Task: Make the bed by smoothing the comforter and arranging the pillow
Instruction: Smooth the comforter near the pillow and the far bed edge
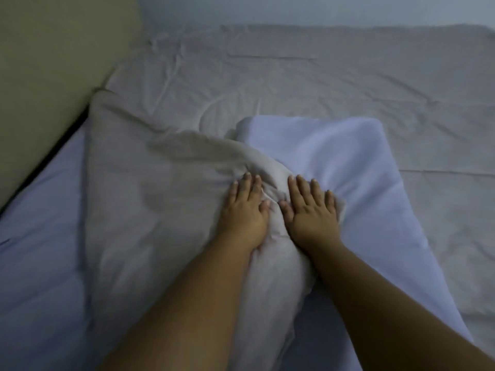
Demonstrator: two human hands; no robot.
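A pale beige-grey comforter [308,84] covers the far part of the bed, creased, with a bunched fold [150,188] heaped in the middle. A white pillow [356,167] lies to the right of that fold, partly under it. My left hand [245,210] presses flat on the bunched comforter, fingers spread. Beside it, my right hand [312,210] rests flat where the comforter edge meets the pillow, fingers apart. Neither hand grips anything.
A light blue-white sheet [37,263] shows at the left and near side of the bed. An olive-tan headboard or wall panel [48,76] stands at the far left, with a dark gap along the mattress. A pale wall [321,9] runs behind.
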